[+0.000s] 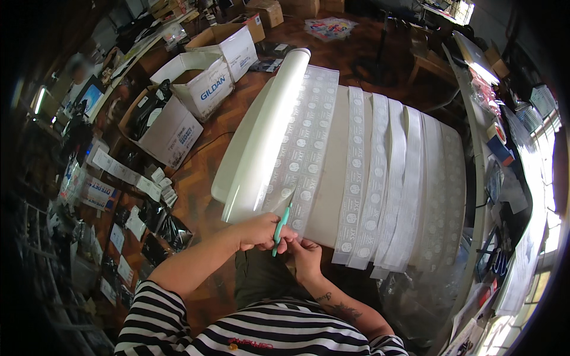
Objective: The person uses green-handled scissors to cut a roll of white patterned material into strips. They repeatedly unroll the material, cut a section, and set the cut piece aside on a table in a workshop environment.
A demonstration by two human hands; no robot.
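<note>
My left hand (261, 231) is closed round turquoise-handled scissors (282, 226), their narrow blades pointing away from me over a printed transfer film sheet (297, 151). Close beside it, my right hand (307, 256) pinches the near edge of that sheet at the table's front. The film comes off a thick, glossy white roll (267, 130) lying lengthwise on the left of the pale table (329, 196). Rows of pale printed marks run along the sheet. To the right lie several cut film strips (356, 178), side by side, some overlapping, their near ends hanging past the edge.
Open cardboard boxes (175, 133) stand on the wooden floor at left, one holding black plastic bags. Plastic packets and papers (124, 172) are heaped nearer me on the left. A cluttered worktop (475, 160) runs along the right. A colourful bundle (331, 28) lies on the far floor.
</note>
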